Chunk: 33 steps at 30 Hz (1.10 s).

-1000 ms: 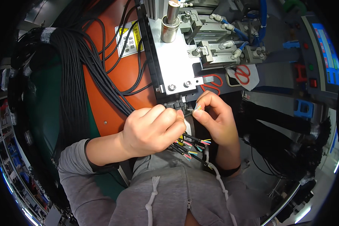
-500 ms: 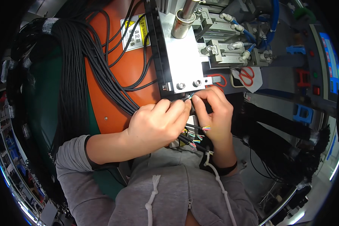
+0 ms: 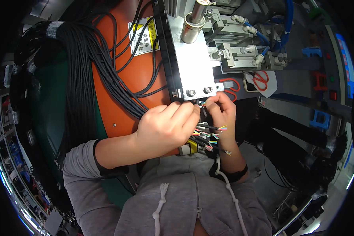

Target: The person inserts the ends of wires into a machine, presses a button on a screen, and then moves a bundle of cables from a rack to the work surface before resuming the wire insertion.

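My left hand (image 3: 170, 125) is closed, its thumb and fingers pinched together at the front edge of the metal machine plate (image 3: 190, 59). From its fingertips stick out the small coloured wires (image 3: 202, 104) of a black cable, most of which the hand hides. My right hand (image 3: 223, 120) meets these wires from the other side, thumb and forefinger bent in a pinch at their tips. Below my hands lie several black cables with stripped ends (image 3: 214, 137), their coloured wires fanned out towards my right wrist.
A thick bundle of black cables (image 3: 80, 70) drapes over the orange surface (image 3: 126, 82) and green mat (image 3: 47, 102) on the left. Pneumatic cylinders (image 3: 240, 55) with blue hoses sit at the far right. Red-handled scissors (image 3: 260, 80) lie nearby; more black cables (image 3: 299, 145) hang right.
My right hand has drawn slightly down and its fingers have shifted, so the coloured wires between my hands show more. The stripped cable ends below have shifted a little to the right.
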### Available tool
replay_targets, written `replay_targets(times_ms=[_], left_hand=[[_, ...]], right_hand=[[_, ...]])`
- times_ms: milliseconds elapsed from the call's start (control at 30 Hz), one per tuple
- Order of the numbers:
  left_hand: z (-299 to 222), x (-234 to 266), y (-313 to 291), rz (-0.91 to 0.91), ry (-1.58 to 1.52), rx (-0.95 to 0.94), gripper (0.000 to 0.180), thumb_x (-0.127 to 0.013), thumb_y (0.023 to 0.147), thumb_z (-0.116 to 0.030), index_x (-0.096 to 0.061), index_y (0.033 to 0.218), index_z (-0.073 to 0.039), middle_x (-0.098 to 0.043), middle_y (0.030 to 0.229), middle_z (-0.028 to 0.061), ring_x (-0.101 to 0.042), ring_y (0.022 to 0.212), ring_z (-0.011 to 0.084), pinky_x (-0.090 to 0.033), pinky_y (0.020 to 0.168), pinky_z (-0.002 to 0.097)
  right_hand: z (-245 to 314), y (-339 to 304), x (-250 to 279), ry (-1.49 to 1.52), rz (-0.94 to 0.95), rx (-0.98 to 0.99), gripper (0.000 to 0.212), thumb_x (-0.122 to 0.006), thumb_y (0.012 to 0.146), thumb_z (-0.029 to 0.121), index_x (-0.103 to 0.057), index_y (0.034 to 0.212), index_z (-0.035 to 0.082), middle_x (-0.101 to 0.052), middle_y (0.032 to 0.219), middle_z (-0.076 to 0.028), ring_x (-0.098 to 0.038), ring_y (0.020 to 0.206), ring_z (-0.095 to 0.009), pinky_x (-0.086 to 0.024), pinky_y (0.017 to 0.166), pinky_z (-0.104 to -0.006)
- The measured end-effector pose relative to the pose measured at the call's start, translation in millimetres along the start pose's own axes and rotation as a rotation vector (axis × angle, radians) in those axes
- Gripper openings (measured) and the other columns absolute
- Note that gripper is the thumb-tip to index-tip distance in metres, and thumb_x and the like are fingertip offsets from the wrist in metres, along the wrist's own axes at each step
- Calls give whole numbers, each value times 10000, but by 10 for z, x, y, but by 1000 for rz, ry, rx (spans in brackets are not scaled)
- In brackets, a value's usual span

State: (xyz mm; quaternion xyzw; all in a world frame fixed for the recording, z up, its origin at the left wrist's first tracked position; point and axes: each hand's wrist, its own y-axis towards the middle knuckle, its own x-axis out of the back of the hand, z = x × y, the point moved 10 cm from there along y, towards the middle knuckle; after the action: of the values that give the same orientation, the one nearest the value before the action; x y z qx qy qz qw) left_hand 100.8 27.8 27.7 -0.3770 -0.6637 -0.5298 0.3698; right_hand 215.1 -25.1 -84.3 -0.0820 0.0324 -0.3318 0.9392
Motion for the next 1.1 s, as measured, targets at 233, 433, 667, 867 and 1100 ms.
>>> replay_targets(times_ms=[233, 433, 667, 867, 1100], left_hand=[[-8, 33, -42, 39, 79, 55, 188, -663, 699, -71, -652, 877, -13, -523, 753, 11, -527, 595, 90, -414, 485, 218], [54, 32, -10, 108, 10, 66, 252, -659, 699, -101, -670, 933, -7, -569, 805, 29, -554, 616, 92, -445, 503, 216], [-36, 362, 79, -172, -285, -96, 267, -718, 785, -133, -691, 1014, 0, -614, 820, 39, -577, 588, 120, -450, 485, 247], [74, 372, 28, -283, -304, 14, 189, -742, 763, -148, -685, 878, -8, -547, 667, 9, -560, 535, 122, -413, 430, 256], [26, 311, 41, -215, -285, -3, 163, -734, 767, -109, -670, 872, -3, -513, 669, 26, -536, 523, 135, -398, 425, 272]], right_hand=[[134, -23, 18, -82, -8, 87, 96, -680, 853, 31, -596, 885, -3, -593, 789, -32, -528, 702, -83, -439, 644, -235], [716, -259, -4, 102, 480, 566, 224, -820, 675, -40, -700, 859, 7, -692, 860, -122, -660, 801, -227, -517, 703, -327], [718, -268, 21, 527, 207, 418, 378, -732, 745, -167, -564, 1061, -47, -641, 966, -172, -679, 886, -212, -573, 775, -316], [1071, -427, -65, -253, -86, 745, 210, -786, 763, -27, -648, 920, -35, -680, 907, -143, -663, 816, -187, -537, 706, -282], [817, -246, -40, 130, 24, 399, 182, -797, 728, -27, -685, 872, -24, -659, 837, -106, -629, 767, -156, -499, 677, -249]])
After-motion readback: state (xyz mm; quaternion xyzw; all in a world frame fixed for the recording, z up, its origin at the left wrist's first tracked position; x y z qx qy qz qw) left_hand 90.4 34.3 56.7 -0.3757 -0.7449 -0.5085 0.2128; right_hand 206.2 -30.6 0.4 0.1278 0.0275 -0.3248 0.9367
